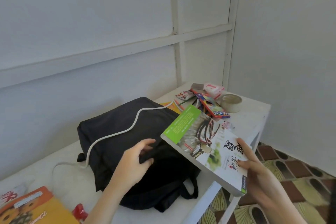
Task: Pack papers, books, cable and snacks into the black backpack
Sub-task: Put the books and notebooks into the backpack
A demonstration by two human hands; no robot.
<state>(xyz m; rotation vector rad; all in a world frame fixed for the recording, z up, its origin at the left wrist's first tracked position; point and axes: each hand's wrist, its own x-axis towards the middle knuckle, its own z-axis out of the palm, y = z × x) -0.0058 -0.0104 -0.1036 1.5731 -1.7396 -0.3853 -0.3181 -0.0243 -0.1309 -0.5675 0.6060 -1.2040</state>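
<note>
At the far end of the white counter [254, 114] sits a clutter of small things: a roll of tape [231, 102], an open box of coloured pencils [212, 105], a pink and white carton [213, 88] and a small printed snack packet [184, 95]. At the near left corner lie an orange and yellow packet [27, 207] and a small red item [80, 212]. A white cable [127, 129] is draped right across the top of the black backpack [112, 132], running from the far clutter down to the counter on the pack's left side. The backpack lies flat in the middle of the counter with its straps trailing toward the near edge. The left hand [134, 160] has its fingers curled into a fold of black fabric at the pack's mouth; the inside is too dark to show any contents. The right hand [258, 172] grips a thick book [205, 143] by its near end, thumb on the cover, tilted with its far corner over the pack's right edge. The cover bears large brush-style Chinese characters and a green strip of print too small to read.
</note>
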